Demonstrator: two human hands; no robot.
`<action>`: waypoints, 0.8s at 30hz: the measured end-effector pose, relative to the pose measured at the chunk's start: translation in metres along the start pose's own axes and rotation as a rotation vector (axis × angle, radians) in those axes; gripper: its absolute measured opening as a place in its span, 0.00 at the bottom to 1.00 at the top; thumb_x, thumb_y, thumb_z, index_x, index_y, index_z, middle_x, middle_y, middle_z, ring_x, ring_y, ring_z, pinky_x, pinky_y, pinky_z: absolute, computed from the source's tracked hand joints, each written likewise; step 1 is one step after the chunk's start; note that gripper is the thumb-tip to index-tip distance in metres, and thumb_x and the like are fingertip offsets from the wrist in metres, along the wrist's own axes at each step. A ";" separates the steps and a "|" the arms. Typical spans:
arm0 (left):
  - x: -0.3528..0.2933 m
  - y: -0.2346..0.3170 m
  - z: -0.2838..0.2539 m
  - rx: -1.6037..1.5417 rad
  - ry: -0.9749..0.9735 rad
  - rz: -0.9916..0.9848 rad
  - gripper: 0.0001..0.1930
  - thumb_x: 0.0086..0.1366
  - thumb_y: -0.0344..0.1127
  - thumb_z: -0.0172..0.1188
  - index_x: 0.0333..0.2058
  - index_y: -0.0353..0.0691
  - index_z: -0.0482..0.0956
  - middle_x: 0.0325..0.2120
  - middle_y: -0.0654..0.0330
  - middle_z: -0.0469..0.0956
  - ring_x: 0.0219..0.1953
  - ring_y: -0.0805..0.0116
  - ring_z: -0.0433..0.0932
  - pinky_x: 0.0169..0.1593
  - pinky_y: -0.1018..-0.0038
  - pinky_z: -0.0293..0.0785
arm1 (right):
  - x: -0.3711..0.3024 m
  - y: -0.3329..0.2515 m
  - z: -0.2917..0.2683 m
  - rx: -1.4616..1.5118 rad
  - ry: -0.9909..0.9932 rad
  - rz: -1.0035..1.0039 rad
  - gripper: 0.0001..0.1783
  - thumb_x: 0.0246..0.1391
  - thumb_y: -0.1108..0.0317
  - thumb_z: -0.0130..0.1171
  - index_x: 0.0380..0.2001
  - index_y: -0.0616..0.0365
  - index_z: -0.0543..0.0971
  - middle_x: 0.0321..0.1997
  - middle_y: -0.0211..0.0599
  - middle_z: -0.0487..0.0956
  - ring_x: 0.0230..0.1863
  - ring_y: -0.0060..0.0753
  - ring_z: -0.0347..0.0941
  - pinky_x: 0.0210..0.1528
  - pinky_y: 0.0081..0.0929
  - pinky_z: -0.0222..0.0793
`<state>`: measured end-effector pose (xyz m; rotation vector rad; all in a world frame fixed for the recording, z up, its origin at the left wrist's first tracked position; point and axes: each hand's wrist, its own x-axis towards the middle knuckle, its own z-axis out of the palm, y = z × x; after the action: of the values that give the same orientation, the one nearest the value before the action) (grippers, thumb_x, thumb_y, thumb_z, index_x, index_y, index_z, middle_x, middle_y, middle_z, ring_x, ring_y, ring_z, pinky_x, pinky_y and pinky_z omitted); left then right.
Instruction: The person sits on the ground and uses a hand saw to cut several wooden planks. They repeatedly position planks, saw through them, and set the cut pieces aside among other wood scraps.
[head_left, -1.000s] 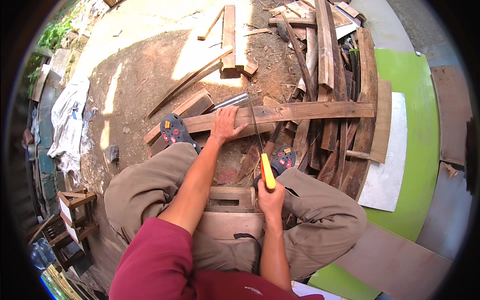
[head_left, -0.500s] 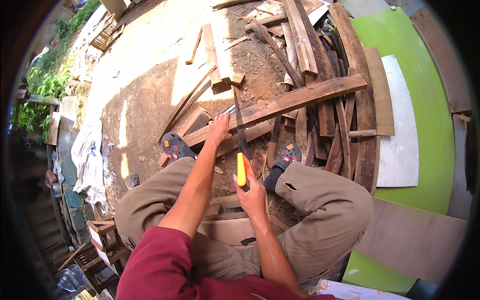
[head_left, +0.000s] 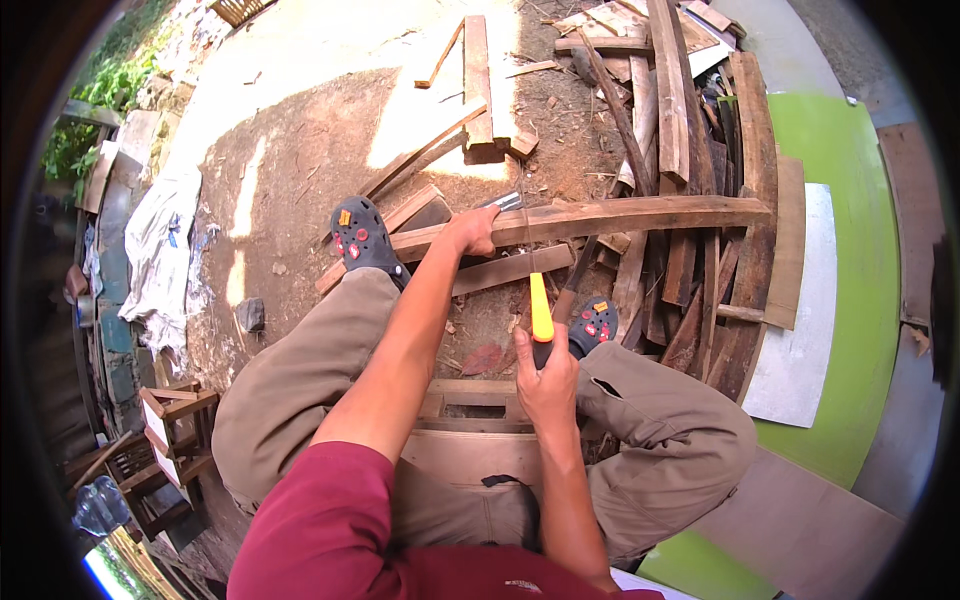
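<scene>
A long brown wooden beam [head_left: 640,214] lies across in front of me, its right end resting on the wood pile. My left hand [head_left: 470,233] is closed over the beam, left of the saw, pressing down on it. Beside those fingers a flat silvery metal piece [head_left: 505,201] sticks out past the far edge; its kind I cannot make out. My right hand [head_left: 548,378] is wrapped round the yellow and black handle of a handsaw [head_left: 540,305]. The saw's thin blade, seen almost edge-on, points away from me and crosses the beam.
Stacked timber [head_left: 680,150] fills the right side, beside a green sheet [head_left: 850,300] and a white panel [head_left: 800,330]. A thick plank [head_left: 478,90] lies on the dirt ahead. My clog-clad feet flank the beam's near side. A white cloth [head_left: 165,260] hangs at left.
The whole view has shifted, moving the scene slightly. The saw has turned so its blade shows more edge-on, and its handle is slightly further right. My left hand stays on the beam.
</scene>
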<state>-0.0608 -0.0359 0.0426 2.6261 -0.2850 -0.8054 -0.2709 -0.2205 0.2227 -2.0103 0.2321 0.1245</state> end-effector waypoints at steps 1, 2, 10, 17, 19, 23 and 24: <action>0.004 0.005 -0.003 -0.025 -0.037 0.002 0.38 0.46 0.34 0.69 0.59 0.40 0.69 0.49 0.44 0.81 0.53 0.43 0.79 0.53 0.52 0.76 | 0.010 -0.007 -0.002 -0.024 0.007 0.008 0.20 0.67 0.55 0.60 0.45 0.64 0.73 0.31 0.59 0.80 0.37 0.68 0.79 0.37 0.50 0.72; 0.001 0.005 -0.009 -0.044 -0.064 -0.013 0.41 0.44 0.34 0.70 0.61 0.38 0.68 0.49 0.42 0.80 0.53 0.42 0.79 0.54 0.53 0.76 | 0.016 -0.020 -0.005 -0.029 0.009 0.013 0.19 0.67 0.56 0.60 0.43 0.64 0.73 0.28 0.60 0.79 0.34 0.69 0.78 0.35 0.49 0.71; -0.002 0.007 0.006 -0.038 0.078 0.054 0.28 0.48 0.28 0.61 0.52 0.36 0.71 0.46 0.42 0.81 0.53 0.42 0.79 0.53 0.46 0.74 | -0.005 -0.062 -0.016 -0.145 0.042 0.058 0.15 0.65 0.61 0.62 0.38 0.64 0.74 0.25 0.57 0.78 0.32 0.68 0.78 0.32 0.48 0.71; -0.008 0.003 0.013 0.016 0.095 0.003 0.29 0.49 0.32 0.66 0.52 0.41 0.70 0.51 0.50 0.78 0.58 0.51 0.76 0.58 0.45 0.69 | 0.014 -0.079 0.004 -0.193 0.071 0.085 0.16 0.65 0.61 0.61 0.34 0.64 0.73 0.24 0.58 0.77 0.30 0.68 0.77 0.29 0.47 0.69; -0.014 0.002 0.018 0.042 0.159 0.003 0.30 0.48 0.32 0.68 0.52 0.41 0.70 0.51 0.51 0.78 0.58 0.52 0.76 0.57 0.48 0.69 | 0.025 -0.068 0.016 -0.204 0.074 0.062 0.16 0.66 0.60 0.60 0.35 0.64 0.73 0.24 0.60 0.76 0.31 0.70 0.76 0.29 0.48 0.68; -0.014 0.006 0.021 0.054 0.195 0.017 0.32 0.46 0.31 0.70 0.53 0.43 0.71 0.50 0.52 0.77 0.58 0.53 0.75 0.56 0.51 0.69 | -0.019 -0.047 0.013 -0.217 0.085 0.063 0.12 0.64 0.65 0.62 0.34 0.64 0.74 0.22 0.57 0.76 0.29 0.66 0.78 0.29 0.43 0.70; -0.013 0.005 0.019 0.041 0.165 0.021 0.32 0.47 0.33 0.71 0.53 0.43 0.71 0.52 0.53 0.76 0.59 0.54 0.74 0.57 0.50 0.68 | -0.033 -0.042 0.009 -0.216 0.090 0.029 0.11 0.63 0.67 0.63 0.34 0.64 0.74 0.22 0.56 0.76 0.29 0.65 0.78 0.29 0.42 0.71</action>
<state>-0.0831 -0.0421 0.0368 2.7027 -0.2857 -0.5773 -0.2938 -0.1912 0.2623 -2.2309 0.3158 0.0802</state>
